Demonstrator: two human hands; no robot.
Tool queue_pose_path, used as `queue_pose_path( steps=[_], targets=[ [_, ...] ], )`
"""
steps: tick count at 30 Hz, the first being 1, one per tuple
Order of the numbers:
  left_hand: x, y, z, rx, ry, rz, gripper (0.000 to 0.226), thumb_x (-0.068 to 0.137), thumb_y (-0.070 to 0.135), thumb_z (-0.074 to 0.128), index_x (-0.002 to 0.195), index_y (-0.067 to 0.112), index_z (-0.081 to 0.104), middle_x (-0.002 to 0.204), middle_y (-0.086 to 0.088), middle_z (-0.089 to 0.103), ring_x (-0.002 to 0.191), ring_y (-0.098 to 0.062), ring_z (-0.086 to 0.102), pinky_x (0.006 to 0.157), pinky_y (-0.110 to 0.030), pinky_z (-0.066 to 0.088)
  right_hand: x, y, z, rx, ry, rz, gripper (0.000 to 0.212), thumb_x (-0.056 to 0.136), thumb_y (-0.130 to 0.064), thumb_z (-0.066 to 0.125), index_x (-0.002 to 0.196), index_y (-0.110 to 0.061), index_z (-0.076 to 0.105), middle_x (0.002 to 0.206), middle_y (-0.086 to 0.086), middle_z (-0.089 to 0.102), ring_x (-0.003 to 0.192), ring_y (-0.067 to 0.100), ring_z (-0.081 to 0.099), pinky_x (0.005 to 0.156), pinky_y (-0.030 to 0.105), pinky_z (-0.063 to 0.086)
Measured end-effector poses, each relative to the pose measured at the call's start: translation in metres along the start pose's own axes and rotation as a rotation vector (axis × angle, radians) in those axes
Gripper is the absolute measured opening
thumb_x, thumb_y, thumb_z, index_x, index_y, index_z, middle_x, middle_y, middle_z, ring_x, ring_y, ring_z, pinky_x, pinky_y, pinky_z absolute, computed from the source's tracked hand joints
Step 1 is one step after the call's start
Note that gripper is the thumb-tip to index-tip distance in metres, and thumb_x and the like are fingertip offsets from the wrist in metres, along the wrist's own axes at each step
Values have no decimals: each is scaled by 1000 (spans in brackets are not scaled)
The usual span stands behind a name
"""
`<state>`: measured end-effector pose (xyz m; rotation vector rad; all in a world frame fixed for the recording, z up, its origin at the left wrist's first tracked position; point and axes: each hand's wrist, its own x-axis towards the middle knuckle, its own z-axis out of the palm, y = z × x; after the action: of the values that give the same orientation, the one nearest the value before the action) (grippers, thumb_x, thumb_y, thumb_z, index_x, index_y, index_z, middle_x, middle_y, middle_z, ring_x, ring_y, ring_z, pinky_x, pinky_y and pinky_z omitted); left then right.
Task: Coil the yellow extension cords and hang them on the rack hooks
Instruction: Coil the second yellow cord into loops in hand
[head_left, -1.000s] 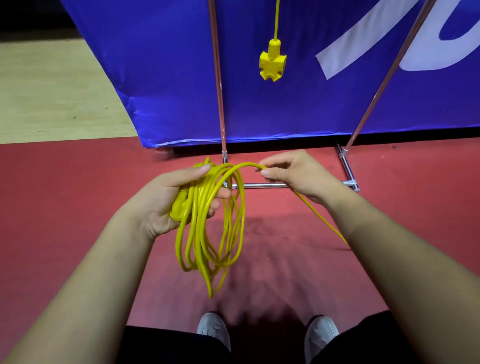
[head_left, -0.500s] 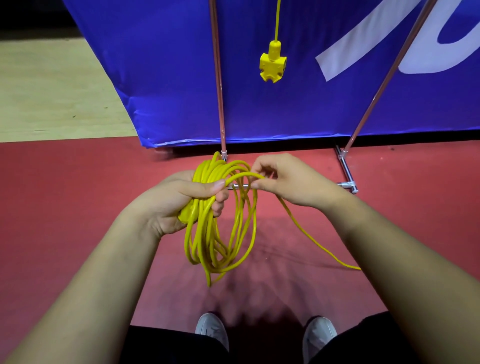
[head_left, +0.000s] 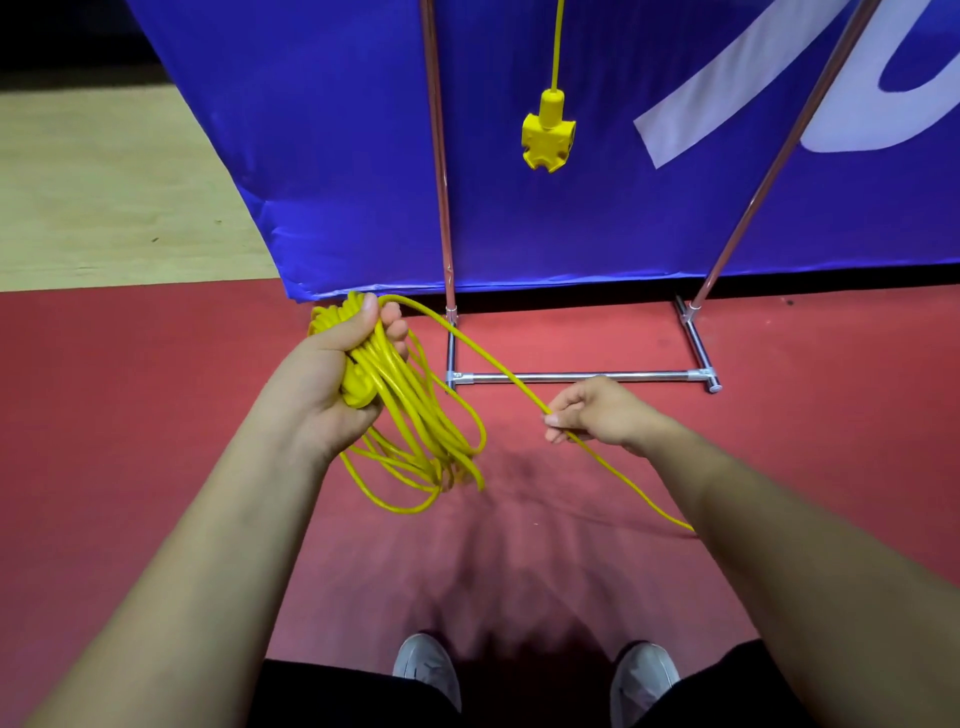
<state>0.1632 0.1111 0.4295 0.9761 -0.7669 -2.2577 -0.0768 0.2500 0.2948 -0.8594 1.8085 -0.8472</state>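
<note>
Head view: the left hand (head_left: 332, 374), toward ten o'clock from the middle, grips a coil of yellow extension cord (head_left: 415, 415). Its thumb and fingers are curled round the top of the loops, with a yellow plug end in the palm. The loops hang toward six o'clock above the red floor (head_left: 156, 389). A single strand (head_left: 488, 364) leaves the top of the coil toward four o'clock and passes through the right hand (head_left: 597, 415), which pinches it, well apart from the left. At twelve o'clock a second yellow cord's socket (head_left: 548, 132) hangs before a blue banner (head_left: 337, 156), between the rack (head_left: 623, 375) uprights.
</note>
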Motion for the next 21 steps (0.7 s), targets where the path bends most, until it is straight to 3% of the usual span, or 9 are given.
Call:
queue_pose_path(
  steps=[2,5,8,11,13,16,18,21],
  targets=[
    [-2,2,-2,5,-24,8,23,82,20,62,100,7,64,72,1,65,64,-8,63,66,-21,53,-1,-11,9,41,-2,2,7,92,-3,61,84,-3,63,78,16,71,61,19,66,58,23,52],
    [-7,3,0,81,-87,21,12,81,13,59,91,10,65,72,3,67,64,-7,65,61,-20,54,0,-28,22,64,83,-10,7,92,-5,60,85,-5,60,70,11,69,52,16,57,48,23,43],
    [-9,2,3,146,-44,39,17,87,7,57,80,10,72,80,-5,74,71,-13,72,60,-23,56,-4,-50,25,-90,116,-74,15,88,-7,62,74,-11,66,60,2,67,47,11,44,49,22,35],
    [-10,0,4,215,-66,68,11,87,4,55,86,8,66,89,-13,75,77,-18,73,61,-24,57,-24,-79,22,-319,-42,-151,14,85,-8,65,73,-12,71,57,-3,62,43,3,44,48,18,35],
    [-10,-1,3,286,-95,87,8,86,2,55,88,7,60,91,-16,74,78,-20,73,64,-25,58,-41,-100,17,-348,-191,-159,12,85,-6,66,76,-10,74,57,-2,58,43,6,42,45,18,32],
    [-9,-8,3,435,-182,89,8,85,0,57,92,2,59,98,-24,72,91,-31,71,78,-34,59,-64,-130,11,-280,-373,-224,11,86,-4,64,81,-5,74,56,0,54,46,11,41,46,23,31],
    [-13,-14,3,604,-256,79,14,80,1,64,93,-4,63,98,-27,70,92,-34,70,83,-42,57,-73,-144,10,-166,-389,-330,12,89,-2,62,84,-2,72,53,-3,50,47,10,39,47,24,30],
    [-18,-14,5,720,-381,48,15,72,2,66,86,-5,66,77,-22,69,70,-30,68,67,-37,57,-74,-150,3,13,-281,-472,8,88,-3,64,88,3,69,55,-2,52,51,11,41,48,22,33]
  ],
)
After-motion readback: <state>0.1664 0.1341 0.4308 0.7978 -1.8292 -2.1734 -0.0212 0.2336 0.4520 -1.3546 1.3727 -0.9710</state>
